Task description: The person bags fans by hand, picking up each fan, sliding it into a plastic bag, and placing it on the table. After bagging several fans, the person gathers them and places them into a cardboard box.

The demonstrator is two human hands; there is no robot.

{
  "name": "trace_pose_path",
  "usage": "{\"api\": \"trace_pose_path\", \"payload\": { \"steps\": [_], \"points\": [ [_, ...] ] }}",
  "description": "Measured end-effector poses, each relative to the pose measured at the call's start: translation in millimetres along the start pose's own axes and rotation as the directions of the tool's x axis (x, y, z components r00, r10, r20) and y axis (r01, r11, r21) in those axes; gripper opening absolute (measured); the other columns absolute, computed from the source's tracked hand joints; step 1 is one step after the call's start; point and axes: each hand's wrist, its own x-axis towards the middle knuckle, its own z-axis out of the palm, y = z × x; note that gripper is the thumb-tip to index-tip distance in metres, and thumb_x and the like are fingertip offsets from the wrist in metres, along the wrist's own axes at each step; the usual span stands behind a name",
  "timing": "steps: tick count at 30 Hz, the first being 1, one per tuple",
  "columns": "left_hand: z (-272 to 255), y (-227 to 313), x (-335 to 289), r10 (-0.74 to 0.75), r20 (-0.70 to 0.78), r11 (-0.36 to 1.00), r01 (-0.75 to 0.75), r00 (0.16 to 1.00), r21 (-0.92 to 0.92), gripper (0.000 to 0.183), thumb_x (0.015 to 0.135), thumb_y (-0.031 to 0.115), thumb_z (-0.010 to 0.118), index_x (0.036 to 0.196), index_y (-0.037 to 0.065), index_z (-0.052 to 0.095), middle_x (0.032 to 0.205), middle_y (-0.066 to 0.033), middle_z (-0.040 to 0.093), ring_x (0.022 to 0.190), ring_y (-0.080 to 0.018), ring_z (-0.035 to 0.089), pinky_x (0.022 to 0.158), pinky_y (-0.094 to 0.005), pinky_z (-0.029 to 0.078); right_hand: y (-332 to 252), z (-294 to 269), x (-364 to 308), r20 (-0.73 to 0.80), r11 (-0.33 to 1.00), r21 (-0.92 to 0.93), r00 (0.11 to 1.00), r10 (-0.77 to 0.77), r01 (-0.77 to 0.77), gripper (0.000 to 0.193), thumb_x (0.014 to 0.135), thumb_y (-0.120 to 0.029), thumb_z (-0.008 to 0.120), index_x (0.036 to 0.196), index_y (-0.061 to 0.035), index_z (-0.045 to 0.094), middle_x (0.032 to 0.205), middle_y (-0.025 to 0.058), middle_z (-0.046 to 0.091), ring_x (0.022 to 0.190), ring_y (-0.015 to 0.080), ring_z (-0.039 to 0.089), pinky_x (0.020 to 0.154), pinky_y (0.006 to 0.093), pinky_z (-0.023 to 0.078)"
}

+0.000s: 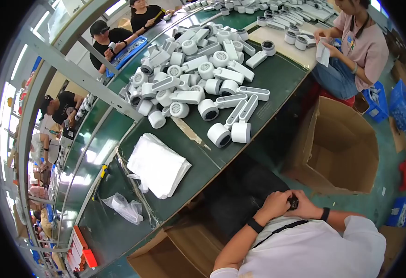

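While the hands hold a dark device, its markings look illegible.

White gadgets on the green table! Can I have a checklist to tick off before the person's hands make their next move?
1. Hands free: not ok. The left hand and right hand are together on a small dark thing.
2. White gadgets there: ok. A big heap lies on the green table.
3. White stack apart from the gadgets: ok. There is a gap between them.
4. Cardboard box at the right open: ok. You can see inside.
5. Yellow tool safely closed: cannot tell. It is too small to see.
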Motion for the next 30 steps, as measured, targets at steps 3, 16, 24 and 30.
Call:
{"api": "trace_pose_path", "payload": {
  "steps": [3, 16, 24, 30],
  "points": [
    [-5, -4, -6, -0.002, -0.019, 0.997, 0.001, 1.000, -0.072, 0.022, 0.076, 0.010, 0.061, 0.098, 0.007, 0.065, 0.083, -0.0197, 0.068, 0.083, -0.0405, 0.065, 0.075, -0.0505, 0.051, 6, -32, 4, 0.243, 0.942, 0.105, 0.910, -0.335, 0.318, 0.089, 0.067, -0.030, 0.087, 0.139, -0.0057, 0.041, 0.134, 0.0172, 0.049, 0.128, 0.0366, 0.044, 0.104, 0.0428, 0.041],
    [-75, -4, -42, -0.022, -0.304, 0.999, 0.006, 0.952, -0.052, 0.028, 0.081, 0.021, 0.071, 0.104, 0.006, 0.067, 0.089, -0.0133, 0.070, 0.082, -0.0316, 0.067, 0.072, -0.0395, 0.054, -124, -65, 90, 0.466, 0.650, -0.516, 0.820, -0.333, 0.558, 0.059, 0.070, -0.044, 0.077, 0.116, -0.0112, 0.062, 0.097, 0.0133, 0.066, 0.093, 0.0335, 0.066, 0.075, 0.0440, 0.055],
    [-205, 2, -18, 0.257, -0.794, 0.859, 0.245, 0.551, 0.449, 0.067, 0.068, 0.008, 0.078, 0.129, 0.004, 0.052, 0.134, -0.0193, 0.048, 0.122, -0.0416, 0.045, 0.102, -0.0486, 0.040, -230, -116, 194, -0.207, 0.500, -0.687, 0.517, -0.830, 0.527, 0.053, 0.073, -0.009, 0.070, 0.124, -0.0077, 0.057, 0.118, 0.0118, 0.058, 0.110, 0.0313, 0.055, 0.089, 0.0410, 0.048],
    [-223, -32, -4, 0.079, -0.775, 0.931, 0.232, 0.627, 0.283, 0.063, 0.071, 0.004, 0.075, 0.131, 0.009, 0.054, 0.134, -0.0203, 0.048, 0.117, -0.0406, 0.051, 0.097, -0.0451, 0.044, -222, -102, 225, -0.154, 0.418, -0.789, 0.515, -0.844, 0.450, 0.041, 0.074, -0.006, 0.065, 0.115, -0.0105, 0.062, 0.114, 0.0046, 0.059, 0.109, 0.0254, 0.055, 0.089, 0.0378, 0.044]
  ]
}}
